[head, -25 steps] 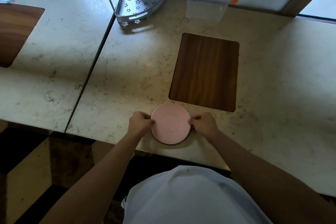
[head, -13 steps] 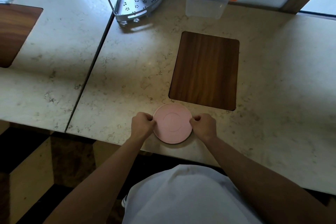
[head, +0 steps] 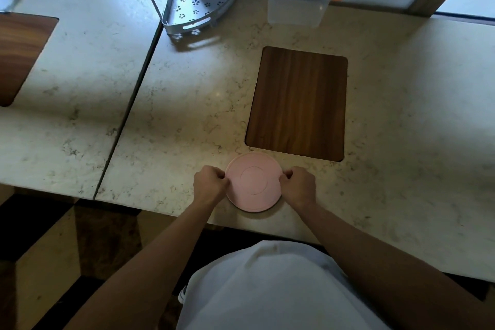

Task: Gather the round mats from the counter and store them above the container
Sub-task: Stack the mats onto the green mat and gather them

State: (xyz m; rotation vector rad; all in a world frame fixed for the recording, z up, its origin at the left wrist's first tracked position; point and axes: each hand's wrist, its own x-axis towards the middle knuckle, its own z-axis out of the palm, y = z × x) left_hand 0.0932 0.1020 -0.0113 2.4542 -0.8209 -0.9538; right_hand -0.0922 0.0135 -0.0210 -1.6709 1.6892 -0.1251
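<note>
Clear container (head: 297, 0), contents indiscernible

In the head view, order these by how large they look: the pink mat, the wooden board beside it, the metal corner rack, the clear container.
1. Wooden board
2. Metal rack and clear container: alike, unranked
3. Pink mat, though nearest the camera

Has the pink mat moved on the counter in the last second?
No. The pink mat keeps the same small gap to the wooden board and the same place at the counter edge.
</note>
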